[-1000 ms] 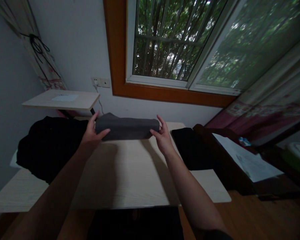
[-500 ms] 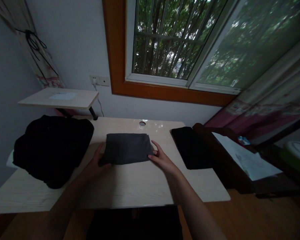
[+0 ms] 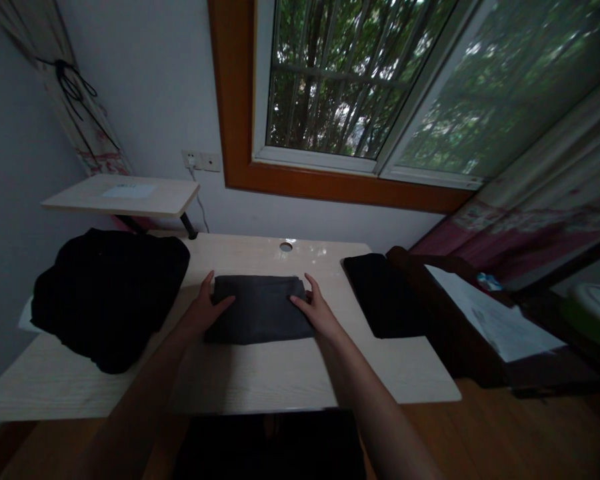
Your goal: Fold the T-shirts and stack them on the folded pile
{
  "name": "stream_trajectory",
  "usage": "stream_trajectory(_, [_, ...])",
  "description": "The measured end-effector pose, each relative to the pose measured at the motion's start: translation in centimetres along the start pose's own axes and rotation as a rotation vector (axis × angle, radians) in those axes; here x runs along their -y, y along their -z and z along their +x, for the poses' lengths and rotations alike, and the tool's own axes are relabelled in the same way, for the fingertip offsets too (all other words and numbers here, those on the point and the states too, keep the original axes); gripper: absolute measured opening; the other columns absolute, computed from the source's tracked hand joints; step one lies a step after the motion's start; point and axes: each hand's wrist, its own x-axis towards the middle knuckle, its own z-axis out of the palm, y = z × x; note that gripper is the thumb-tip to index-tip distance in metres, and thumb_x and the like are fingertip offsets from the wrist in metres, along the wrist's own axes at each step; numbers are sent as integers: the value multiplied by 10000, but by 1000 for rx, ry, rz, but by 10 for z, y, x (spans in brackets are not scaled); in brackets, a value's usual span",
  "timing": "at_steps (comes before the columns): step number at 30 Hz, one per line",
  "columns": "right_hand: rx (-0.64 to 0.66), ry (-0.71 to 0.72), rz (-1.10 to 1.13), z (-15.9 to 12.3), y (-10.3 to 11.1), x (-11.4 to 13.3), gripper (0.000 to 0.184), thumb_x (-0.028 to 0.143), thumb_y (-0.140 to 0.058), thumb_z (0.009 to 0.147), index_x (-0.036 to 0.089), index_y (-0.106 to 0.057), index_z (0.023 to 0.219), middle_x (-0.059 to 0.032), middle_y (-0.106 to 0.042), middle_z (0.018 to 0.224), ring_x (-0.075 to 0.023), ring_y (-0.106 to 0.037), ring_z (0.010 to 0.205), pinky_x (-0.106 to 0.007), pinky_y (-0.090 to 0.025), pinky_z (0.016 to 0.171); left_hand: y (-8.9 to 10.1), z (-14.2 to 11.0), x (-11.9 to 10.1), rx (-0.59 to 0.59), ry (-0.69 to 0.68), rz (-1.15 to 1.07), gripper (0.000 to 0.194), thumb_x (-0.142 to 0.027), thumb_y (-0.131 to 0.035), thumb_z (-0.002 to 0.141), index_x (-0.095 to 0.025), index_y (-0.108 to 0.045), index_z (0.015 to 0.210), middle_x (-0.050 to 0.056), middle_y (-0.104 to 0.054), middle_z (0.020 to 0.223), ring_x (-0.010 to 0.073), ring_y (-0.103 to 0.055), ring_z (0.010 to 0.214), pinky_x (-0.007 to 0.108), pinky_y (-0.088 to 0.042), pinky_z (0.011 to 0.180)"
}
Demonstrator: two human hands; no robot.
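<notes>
Grey folded cloth on table, between left hand and right hand! Thumbs on top at both ends, forefingers spread; pinch underneath, can't tell. Best handled level, both ends pressed evenly, folds kept square.

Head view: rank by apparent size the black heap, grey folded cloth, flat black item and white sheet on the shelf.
1. Black heap
2. Grey folded cloth, flat black item: unsure, the item's right edge blends into darkness
3. White sheet

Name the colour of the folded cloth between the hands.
The folded cloth is dark grey; head view.
</notes>
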Motion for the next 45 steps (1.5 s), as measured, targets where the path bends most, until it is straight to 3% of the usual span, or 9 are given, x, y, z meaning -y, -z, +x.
stream_trajectory(3, [-162,14,-140,11,-2,-9,860,478,-756,783,300,-364,1527,-21,-729,976,-248,-715,898,-386,-569,813,-7,15,3,-89,4,7,1002,-464,-796,779,-195,-281,1596,189,-678,1316,322,-697,1154,465,-517,1036])
stream_trajectory(6, [-272,-3,-189,17,0,-24,701,471,-711,781,294,-481,1419,4,-712,856,-243,-692,788,-360,-552,718,-13,23,15,-108,84,-124,928,-400,-807,789,-209,-327,1559,156,-725,1213,283,-743,1024,424,-584,919])
stream_trajectory(10, [-317,-8,-188,18,3,-36,615,477,-693,756,287,-541,1321,22,-686,792,-231,-658,712,-336,-518,656,-16,22,28,-96,174,-303,862,-391,-805,807,-230,-345,1519,117,-769,1064,240,-766,846,366,-615,747])
stream_trajectory(16, [-331,-5,-144,13,1,-33,590,543,-720,730,258,-591,1230,13,-675,782,-223,-653,734,-315,-506,656,-15,19,32,-102,161,-289,740,-479,-794,802,-240,-463,1419,117,-773,1085,242,-767,872,358,-614,750])
stream_trajectory(20, [-239,-56,2,7,0,-25,538,571,-776,705,233,-642,1102,-24,-716,856,-220,-672,760,-322,-523,687,-12,16,36,-42,125,-244,784,-473,-795,787,-241,-438,1445,130,-762,1114,256,-764,903,366,-613,756])
stream_trajectory(25, [3,-146,100,1,4,-18,447,529,-849,637,172,-708,868,-89,-761,885,-243,-693,781,-350,-528,746,-8,2,32,4,127,-226,779,-428,-803,769,-221,-446,1430,144,-739,1179,266,-751,978,368,-606,818])
stream_trajectory(33, [283,-248,178,-35,18,-8,520,529,-858,694,172,-739,1053,-98,-775,1014,-253,-717,917,-386,-548,860,1,-50,7,130,226,-382,896,-454,-819,737,-229,-388,1489,168,-670,1342,299,-715,1111,405,-599,906])
stream_trajectory(40, [362,-272,124,-63,32,3,548,528,-803,779,239,-693,1231,-77,-755,1069,-224,-702,843,-285,-525,639,9,-78,4,157,169,-306,1139,-554,-823,690,-275,-206,1606,144,-706,1268,347,-725,1082,453,-620,866])
stream_trajectory(45, [335,-195,70,-51,16,13,529,602,-770,782,209,-718,1132,-84,-751,1063,-251,-690,943,-347,-547,784,7,-67,7,108,28,-160,979,-531,-813,687,-243,-394,1524,157,-631,1398,348,-647,1241,431,-575,986])
